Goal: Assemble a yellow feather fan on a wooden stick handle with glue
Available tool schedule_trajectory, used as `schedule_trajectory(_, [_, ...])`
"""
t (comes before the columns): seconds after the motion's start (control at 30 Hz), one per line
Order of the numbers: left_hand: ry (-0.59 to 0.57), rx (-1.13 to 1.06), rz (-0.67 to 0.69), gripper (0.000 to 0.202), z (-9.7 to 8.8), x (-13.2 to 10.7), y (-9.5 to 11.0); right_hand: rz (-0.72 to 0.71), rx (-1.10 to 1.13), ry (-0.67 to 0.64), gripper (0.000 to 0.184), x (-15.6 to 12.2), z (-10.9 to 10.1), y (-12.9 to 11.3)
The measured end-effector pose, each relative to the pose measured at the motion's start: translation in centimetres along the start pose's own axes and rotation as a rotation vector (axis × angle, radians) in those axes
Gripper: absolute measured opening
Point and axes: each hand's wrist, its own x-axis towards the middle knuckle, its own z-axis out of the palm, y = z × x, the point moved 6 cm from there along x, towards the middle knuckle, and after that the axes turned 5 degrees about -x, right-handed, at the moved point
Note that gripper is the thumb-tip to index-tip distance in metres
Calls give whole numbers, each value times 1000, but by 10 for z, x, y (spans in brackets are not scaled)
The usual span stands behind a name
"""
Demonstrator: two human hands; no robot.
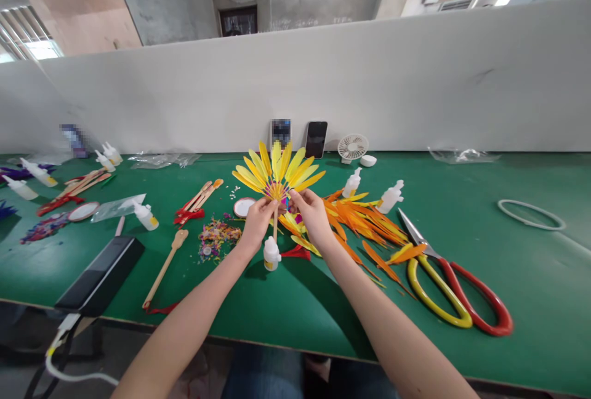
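Note:
A fan of yellow feathers [277, 168] on a wooden handle stands upright above the table, spread out in a half circle. My left hand [261, 217] is closed around the fan near the top of its handle. At the right side of the fan's base, my right hand [310, 211] is pinched; what its fingertips grip, the fan or a feather, is hard to make out. A small white glue bottle [272, 253] stands just below the handle. Orange and yellow feathers [364, 220] lie heaped to the right of my right hand, and a red tassel [297, 253] lies under it.
Large scissors [455, 288] with yellow and red handles lie at the right. A bare wooden stick [168, 263], colourful bits [217, 236] and a black power bank [99, 276] are at the left. Two more glue bottles [352, 183], a phone [316, 139] and a small fan [353, 148] stand farther back.

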Motion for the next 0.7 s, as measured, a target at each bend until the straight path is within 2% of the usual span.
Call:
schedule_trajectory(0.17, [-16, -1, -1, 18, 0, 1, -2, 11, 14, -31, 33, 0, 3, -1])
schedule_trajectory(0.7, [-25, 18, 23, 19, 1, -1, 2, 11, -5, -17, 35, 1, 4, 1])
